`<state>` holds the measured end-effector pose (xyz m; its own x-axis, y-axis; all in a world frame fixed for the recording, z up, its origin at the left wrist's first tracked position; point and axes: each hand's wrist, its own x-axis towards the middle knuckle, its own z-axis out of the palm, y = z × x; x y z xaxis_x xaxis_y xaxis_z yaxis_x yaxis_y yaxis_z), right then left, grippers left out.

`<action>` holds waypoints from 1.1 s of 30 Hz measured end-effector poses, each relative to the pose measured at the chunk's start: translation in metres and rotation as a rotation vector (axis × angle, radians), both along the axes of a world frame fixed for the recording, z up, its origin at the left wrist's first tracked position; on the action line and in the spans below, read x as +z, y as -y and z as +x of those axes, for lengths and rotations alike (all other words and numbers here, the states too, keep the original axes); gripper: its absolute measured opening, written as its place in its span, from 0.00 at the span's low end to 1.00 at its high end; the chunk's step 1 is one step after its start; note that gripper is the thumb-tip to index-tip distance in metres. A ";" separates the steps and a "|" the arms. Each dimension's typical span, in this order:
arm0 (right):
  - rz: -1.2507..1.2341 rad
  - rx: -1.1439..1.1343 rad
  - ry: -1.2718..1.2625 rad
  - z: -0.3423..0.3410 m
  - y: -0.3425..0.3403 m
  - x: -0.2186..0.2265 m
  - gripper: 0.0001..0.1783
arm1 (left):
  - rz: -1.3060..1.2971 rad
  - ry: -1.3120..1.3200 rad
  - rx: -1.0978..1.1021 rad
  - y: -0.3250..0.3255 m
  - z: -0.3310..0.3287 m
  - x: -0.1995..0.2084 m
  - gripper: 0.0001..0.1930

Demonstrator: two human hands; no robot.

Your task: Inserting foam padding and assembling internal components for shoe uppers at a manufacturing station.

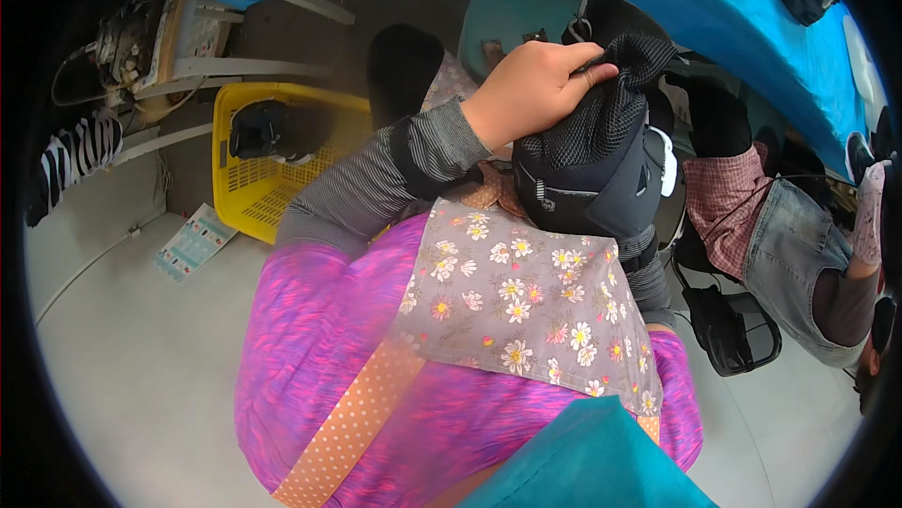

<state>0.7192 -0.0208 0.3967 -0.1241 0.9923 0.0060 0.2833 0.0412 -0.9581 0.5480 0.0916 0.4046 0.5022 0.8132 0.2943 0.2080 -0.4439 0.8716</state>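
My left hand (pixel 531 90) is closed over the top of a black item (pixel 597 156) made of mesh and smooth panels, pinching its mesh upper edge. The item stands upright on my lap, above a grey floral cloth (pixel 526 306) with an orange dotted band that lies over my pink trousers. My right forearm in a grey striped sleeve (pixel 646 273) runs up behind the item's right side. The right hand itself is hidden behind or inside the item.
A yellow plastic basket (pixel 246 190) with a black object in it stands on the floor at the left. A blue-covered table (pixel 714 15) curves across the top. Another person in a plaid shirt and denim (pixel 785 240) sits close on the right by a black chair base. A leaflet (pixel 193 240) lies on the floor.
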 end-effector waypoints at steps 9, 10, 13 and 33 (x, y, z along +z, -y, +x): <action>0.023 -0.018 0.004 -0.008 0.003 -0.007 0.23 | 0.004 -0.136 0.002 0.005 0.008 -0.011 0.14; 0.027 -0.021 0.004 -0.010 0.002 -0.009 0.23 | 0.015 -0.144 0.031 0.007 0.009 -0.010 0.14; 0.035 -0.026 -0.003 -0.013 0.001 -0.012 0.23 | -0.010 -0.110 0.011 0.009 0.010 -0.006 0.14; 0.044 -0.102 -0.010 -0.007 0.007 -0.008 0.22 | 0.590 -0.187 0.268 -0.012 0.004 0.017 0.18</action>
<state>0.7122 -0.0273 0.3889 -0.0219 0.9985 0.0505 0.2783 0.0546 -0.9589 0.5522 0.1041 0.4213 0.3912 0.6461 0.6553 0.5011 -0.7468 0.4372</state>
